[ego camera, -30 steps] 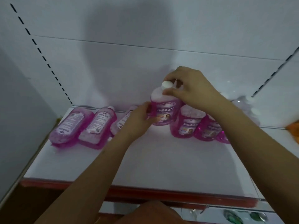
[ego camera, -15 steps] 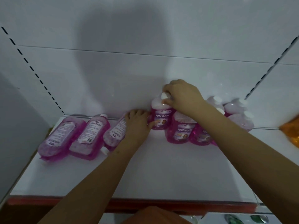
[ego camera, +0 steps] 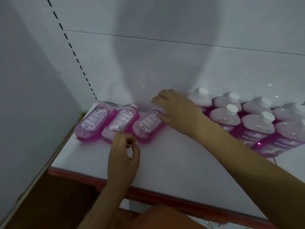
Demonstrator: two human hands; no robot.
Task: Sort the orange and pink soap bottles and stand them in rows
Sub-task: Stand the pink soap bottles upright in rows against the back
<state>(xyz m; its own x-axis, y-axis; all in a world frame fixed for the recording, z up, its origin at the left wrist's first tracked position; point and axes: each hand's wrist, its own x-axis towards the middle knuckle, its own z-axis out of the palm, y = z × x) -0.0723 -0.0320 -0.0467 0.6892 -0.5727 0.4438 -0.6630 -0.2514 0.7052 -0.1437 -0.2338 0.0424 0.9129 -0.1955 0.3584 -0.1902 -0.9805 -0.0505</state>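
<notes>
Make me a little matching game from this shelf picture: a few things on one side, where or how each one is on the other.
Things:
1. right hand
2. left hand
3. leftmost lying bottle
4. white-capped bottles

States:
A. standing upright at the right
B. flat on its back, nearest the side wall
C. resting on a lying bottle
D. fingers curled, holding nothing

Pairs: 1-C, 2-D, 3-B, 4-A
</notes>
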